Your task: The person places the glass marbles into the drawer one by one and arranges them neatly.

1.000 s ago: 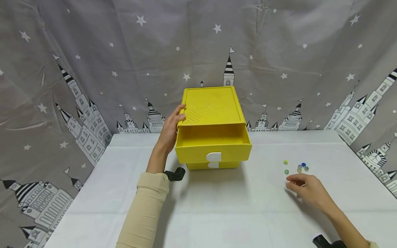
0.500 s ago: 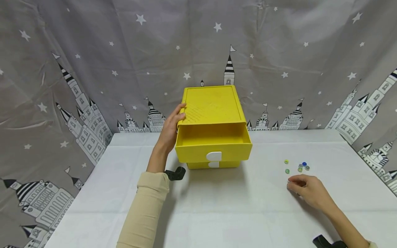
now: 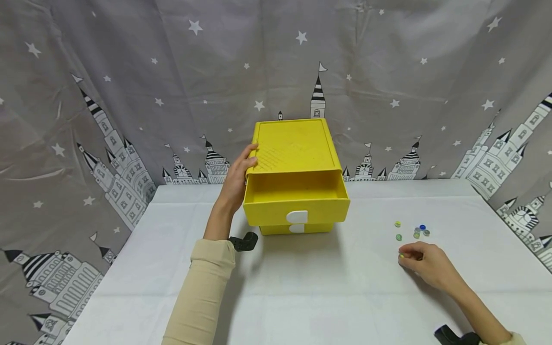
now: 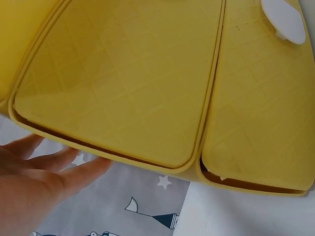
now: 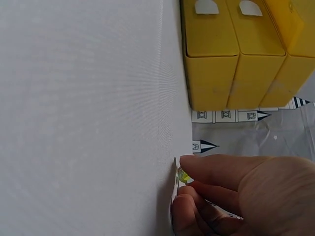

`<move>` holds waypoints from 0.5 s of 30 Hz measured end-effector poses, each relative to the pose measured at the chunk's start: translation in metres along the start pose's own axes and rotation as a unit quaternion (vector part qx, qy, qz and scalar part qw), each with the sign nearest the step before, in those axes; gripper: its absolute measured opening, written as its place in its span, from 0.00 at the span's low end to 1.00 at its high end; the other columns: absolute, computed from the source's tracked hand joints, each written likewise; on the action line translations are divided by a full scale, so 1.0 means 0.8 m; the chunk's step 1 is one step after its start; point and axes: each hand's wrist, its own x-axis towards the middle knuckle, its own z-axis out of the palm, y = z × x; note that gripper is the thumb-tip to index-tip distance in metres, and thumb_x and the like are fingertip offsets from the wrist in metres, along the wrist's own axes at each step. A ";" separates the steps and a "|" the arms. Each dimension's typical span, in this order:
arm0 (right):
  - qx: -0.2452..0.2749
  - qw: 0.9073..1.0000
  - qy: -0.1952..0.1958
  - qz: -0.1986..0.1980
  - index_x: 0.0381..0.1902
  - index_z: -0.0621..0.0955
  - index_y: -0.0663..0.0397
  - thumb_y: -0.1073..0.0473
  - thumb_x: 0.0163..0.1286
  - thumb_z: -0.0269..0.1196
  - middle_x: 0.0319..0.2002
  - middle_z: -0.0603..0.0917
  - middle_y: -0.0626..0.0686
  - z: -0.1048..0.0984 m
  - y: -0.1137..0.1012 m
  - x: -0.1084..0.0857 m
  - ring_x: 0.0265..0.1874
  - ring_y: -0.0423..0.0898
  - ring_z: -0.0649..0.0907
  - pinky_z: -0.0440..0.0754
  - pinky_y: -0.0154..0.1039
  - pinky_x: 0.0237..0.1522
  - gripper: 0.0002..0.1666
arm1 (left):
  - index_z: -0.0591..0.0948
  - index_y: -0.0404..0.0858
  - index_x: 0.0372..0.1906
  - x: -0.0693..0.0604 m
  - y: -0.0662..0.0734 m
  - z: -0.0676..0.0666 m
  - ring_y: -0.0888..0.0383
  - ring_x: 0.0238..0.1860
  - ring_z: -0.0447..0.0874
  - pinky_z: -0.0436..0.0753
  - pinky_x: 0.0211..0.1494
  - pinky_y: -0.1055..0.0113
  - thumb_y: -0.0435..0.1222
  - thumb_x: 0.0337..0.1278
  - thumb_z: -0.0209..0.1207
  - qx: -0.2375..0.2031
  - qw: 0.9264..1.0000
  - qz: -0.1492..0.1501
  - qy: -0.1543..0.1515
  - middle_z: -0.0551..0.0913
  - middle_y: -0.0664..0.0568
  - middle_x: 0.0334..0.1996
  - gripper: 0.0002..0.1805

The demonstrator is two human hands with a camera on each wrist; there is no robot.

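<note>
A yellow plastic drawer cabinet [image 3: 295, 146] stands at the back middle of the table. Its top drawer [image 3: 267, 214] is pulled out, and the part of its inside that shows holds nothing. My left hand [image 3: 235, 184] rests against the cabinet's left side, fingertips at the top edge; the left wrist view shows its fingers [image 4: 86, 172] stretched out along the yellow wall. Low over the cloth at the right, my right hand [image 3: 429, 266] pinches a clear marble with yellow-green inside [image 5: 183, 175] between thumb and fingers. Several small marbles [image 3: 417, 235] lie just beyond it.
A yellow marble [image 3: 397, 224] and a green marble [image 3: 398, 237] lie apart from the cluster with a blue marble [image 3: 422, 227]. White cloth [image 3: 302, 297] covers the table. A grey castle-print curtain [image 3: 207, 72] hangs behind.
A yellow-green marble now shows at my right fingertips, while that hand has stayed nearly in place. The left hand, cabinet and pulled-out drawer have not moved.
</note>
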 end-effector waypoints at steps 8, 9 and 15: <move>-0.006 1.000 -0.001 -0.001 0.41 0.84 0.69 0.67 0.59 0.69 0.31 0.83 0.48 0.001 0.002 0.000 0.29 0.44 0.78 0.76 0.35 0.30 0.12 | 0.61 0.46 0.76 -0.001 0.001 0.000 0.55 0.70 0.59 0.58 0.72 0.55 0.43 0.69 0.45 0.004 1.000 0.003 -0.001 0.55 0.53 0.76 0.31; -0.006 1.000 -0.002 0.000 0.40 0.84 0.69 0.67 0.59 0.69 0.31 0.82 0.48 0.001 0.003 0.000 0.29 0.44 0.78 0.76 0.35 0.30 0.12 | 0.61 0.46 0.76 -0.001 0.001 0.000 0.55 0.70 0.59 0.58 0.72 0.55 0.43 0.69 0.45 0.004 1.000 0.004 -0.001 0.55 0.53 0.76 0.31; -0.001 1.000 -0.005 0.005 0.40 0.84 0.68 0.66 0.60 0.69 0.31 0.83 0.48 0.001 0.004 0.000 0.30 0.44 0.78 0.76 0.35 0.30 0.11 | 0.61 0.46 0.76 0.000 0.000 0.000 0.55 0.70 0.60 0.59 0.72 0.55 0.43 0.69 0.45 0.000 1.000 0.004 -0.001 0.56 0.52 0.75 0.31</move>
